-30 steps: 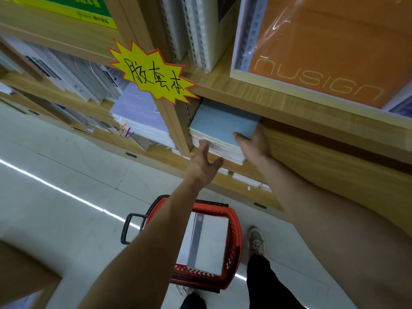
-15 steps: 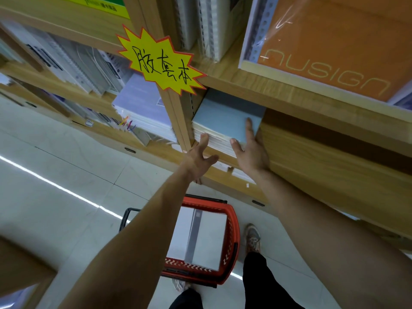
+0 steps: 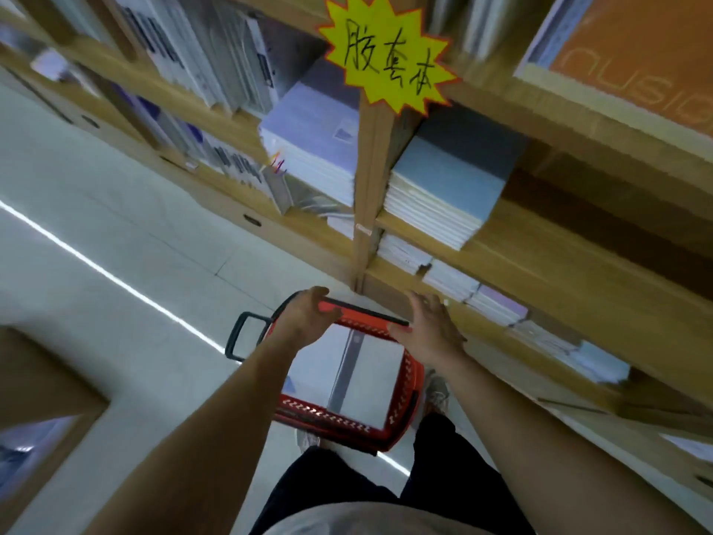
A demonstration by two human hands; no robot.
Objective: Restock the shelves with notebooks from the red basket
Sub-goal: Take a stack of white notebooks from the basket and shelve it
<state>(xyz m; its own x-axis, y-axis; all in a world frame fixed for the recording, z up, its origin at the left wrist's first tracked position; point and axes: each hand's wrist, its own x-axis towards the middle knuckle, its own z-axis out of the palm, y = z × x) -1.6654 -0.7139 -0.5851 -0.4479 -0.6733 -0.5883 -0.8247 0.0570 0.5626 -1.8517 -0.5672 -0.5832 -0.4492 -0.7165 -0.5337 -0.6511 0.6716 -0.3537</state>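
The red basket [image 3: 401, 403] stands on the floor below me, with pale notebooks [image 3: 362, 384] lying flat inside it. My left hand [image 3: 304, 318] and my right hand [image 3: 432, 330] hang over the basket's far rim, both empty with relaxed fingers. Higher up, a stack of light-blue notebooks [image 3: 447, 175] lies flat on the wooden shelf [image 3: 540, 264], right of an upright divider. Neither hand touches the stack.
A yellow star sign [image 3: 389, 56] sticks out from the divider. Lilac notebooks [image 3: 312, 137] are stacked in the left compartment. More notebooks [image 3: 497, 307] fill the lower shelf. The basket's black handle [image 3: 241, 334] points left. My shoe [image 3: 436, 391] is beside the basket.
Both hands have left the light-blue stack on the shelf and dropped down over the basket. The view has tilted down and to the left.
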